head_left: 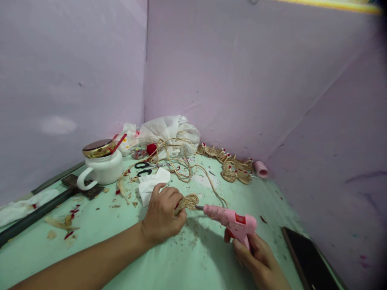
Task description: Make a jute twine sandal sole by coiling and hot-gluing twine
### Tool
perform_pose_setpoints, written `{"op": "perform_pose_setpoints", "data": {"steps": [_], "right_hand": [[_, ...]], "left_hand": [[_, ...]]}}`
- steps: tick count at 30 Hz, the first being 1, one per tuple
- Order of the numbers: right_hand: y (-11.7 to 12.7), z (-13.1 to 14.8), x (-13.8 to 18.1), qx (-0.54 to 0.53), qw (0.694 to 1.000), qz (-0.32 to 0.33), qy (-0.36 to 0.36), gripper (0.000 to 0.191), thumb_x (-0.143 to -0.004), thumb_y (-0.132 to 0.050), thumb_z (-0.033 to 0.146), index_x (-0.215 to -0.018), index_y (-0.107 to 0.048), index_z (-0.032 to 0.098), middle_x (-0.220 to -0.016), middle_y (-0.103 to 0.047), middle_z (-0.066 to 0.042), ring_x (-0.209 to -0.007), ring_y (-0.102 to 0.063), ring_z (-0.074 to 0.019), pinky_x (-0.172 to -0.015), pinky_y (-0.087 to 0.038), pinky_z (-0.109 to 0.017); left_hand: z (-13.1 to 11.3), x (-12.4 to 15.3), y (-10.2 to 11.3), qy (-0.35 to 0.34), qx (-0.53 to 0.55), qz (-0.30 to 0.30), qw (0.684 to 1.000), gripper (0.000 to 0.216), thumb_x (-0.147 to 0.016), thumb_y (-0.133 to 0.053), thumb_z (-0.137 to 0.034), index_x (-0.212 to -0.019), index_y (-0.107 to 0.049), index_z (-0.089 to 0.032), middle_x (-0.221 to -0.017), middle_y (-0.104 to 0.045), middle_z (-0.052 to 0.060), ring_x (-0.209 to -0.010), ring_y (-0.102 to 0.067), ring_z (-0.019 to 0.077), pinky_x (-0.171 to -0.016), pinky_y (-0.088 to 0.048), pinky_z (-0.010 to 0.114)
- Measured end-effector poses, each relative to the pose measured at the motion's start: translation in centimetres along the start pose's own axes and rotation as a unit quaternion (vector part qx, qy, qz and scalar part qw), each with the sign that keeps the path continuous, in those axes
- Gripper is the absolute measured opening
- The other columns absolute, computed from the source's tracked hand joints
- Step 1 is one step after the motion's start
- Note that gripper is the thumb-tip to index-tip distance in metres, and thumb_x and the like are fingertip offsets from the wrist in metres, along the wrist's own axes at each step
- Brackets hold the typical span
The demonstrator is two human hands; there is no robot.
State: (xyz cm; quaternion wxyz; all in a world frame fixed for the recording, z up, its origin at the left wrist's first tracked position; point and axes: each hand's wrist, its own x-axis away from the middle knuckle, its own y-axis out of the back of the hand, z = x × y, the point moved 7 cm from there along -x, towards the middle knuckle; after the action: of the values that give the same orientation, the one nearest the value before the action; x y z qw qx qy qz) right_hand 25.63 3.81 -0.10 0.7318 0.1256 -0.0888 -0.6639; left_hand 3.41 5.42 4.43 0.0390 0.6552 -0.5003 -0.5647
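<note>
- Surface [121, 249]: pale green, littered with scraps and red bits; lilac walls [193, 72] meet in a corner at 11 o'clock.
- Clock centred on braided coil [191, 201], mid-surface.
- 12: tangled braided cord [190, 173], one strand running down behind the pink glue gun [225, 217]; white plastic bag [172, 133] beyond.
- 11: red ball [151, 149].
- 10: white tissue [151, 186] just past left hand, black-handled scissors [143, 172] behind, then white mug [105, 168] with gold-rimmed lid [98, 149] on top.
- 9: hammer [71, 186] beside mug, handle pointing to 8.
- 2: woven pieces [237, 169] with red dots, by the wall; pink spool [261, 169] beside.
- 4: dark phone [308, 257].
- Left hand [165, 213]: fingers closed around coil, hiding part of it.
- Right hand [254, 255]: wrapped round glue gun grip, nozzle at coil's edge; contact can't be told.
</note>
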Motion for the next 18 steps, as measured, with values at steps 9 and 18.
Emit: {"op": "perform_pose_setpoints", "data": {"steps": [9, 18], "right_hand": [[0.03, -0.42, -0.17, 0.021, 1.0, 0.016, 0.01, 0.036, -0.076, -0.058, 0.054, -0.078, -0.065, 0.019, -0.061, -0.049, 0.001, -0.052, -0.038, -0.0119, -0.047, -0.033, -0.023], [0.76, -0.89, -0.63, 0.027, 0.999, 0.021, 0.025, 0.034, -0.079, -0.056, 0.051, -0.078, -0.064, 0.018, -0.06, -0.047, 0.001, -0.053, -0.038, -0.0124, -0.047, -0.032, -0.023]], "left_hand": [[0.0, -0.03, -0.14, -0.009, -0.002, 0.0, 1.0, 0.011, -0.066, -0.055, -0.014, -0.075, -0.061, -0.014, -0.077, -0.062, 0.006, -0.076, -0.058, 0.02, -0.089, -0.036, 0.047], [0.0, -0.01, -0.04, -0.009, -0.002, -0.01, 1.0, 0.011, -0.065, -0.054, -0.012, -0.074, -0.061, -0.014, -0.076, -0.063, 0.006, -0.075, -0.058, 0.0201, -0.089, -0.037, 0.047]]}}
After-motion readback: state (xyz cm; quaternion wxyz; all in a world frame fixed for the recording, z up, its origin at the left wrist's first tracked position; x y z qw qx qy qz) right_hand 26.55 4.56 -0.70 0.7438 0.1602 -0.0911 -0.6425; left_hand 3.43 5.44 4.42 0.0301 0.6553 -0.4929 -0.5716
